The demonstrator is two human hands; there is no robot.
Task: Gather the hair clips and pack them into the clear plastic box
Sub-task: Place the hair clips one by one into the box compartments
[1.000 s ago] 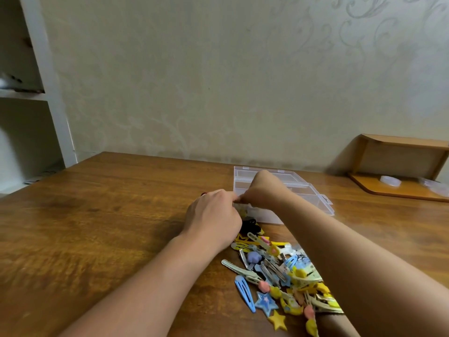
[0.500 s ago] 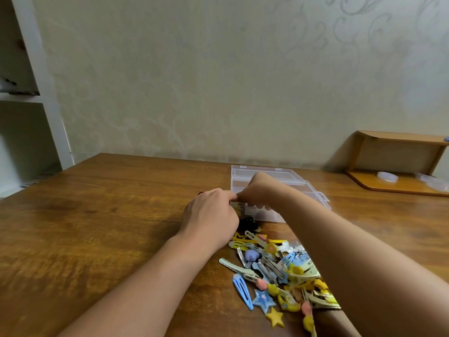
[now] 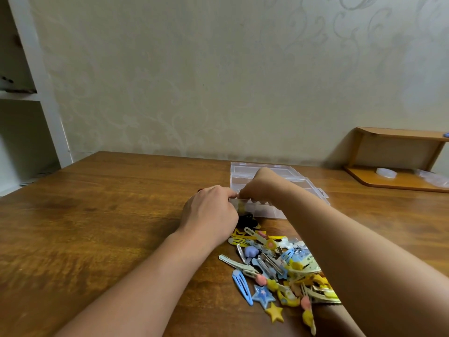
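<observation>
From the head view, little has changed over the last second: both hands stay bunched at the near-left corner of the clear plastic compartment box [image 3: 279,181], and the view has only drifted slightly. The box sits in the same place on the brown wooden table [image 3: 109,215], and the pile has not thinned, so the packing appears barely begun. My judgement is that the hands are working one small item at the box's front edge.

The left hand [image 3: 211,212] lies knuckles-up, fingers curled inward, its fingertips meeting those of the right hand [image 3: 257,188] right at the box's near wall. The right hand reaches in from the right over the pile, its forearm crossing the box's front, fingers bent down. Both look closed in a pinch, but what they hold is hidden; a small yellow piece [image 3: 241,206] shows just below them against the box wall.

The heap of colourful hair clips [image 3: 274,261] lies on the table just in front of the box, between the two forearms, with a blue snap clip [image 3: 241,288] and a yellow star clip [image 3: 275,312] at its near edge.

A wooden corner shelf [image 3: 398,164] stands at the far right.
</observation>
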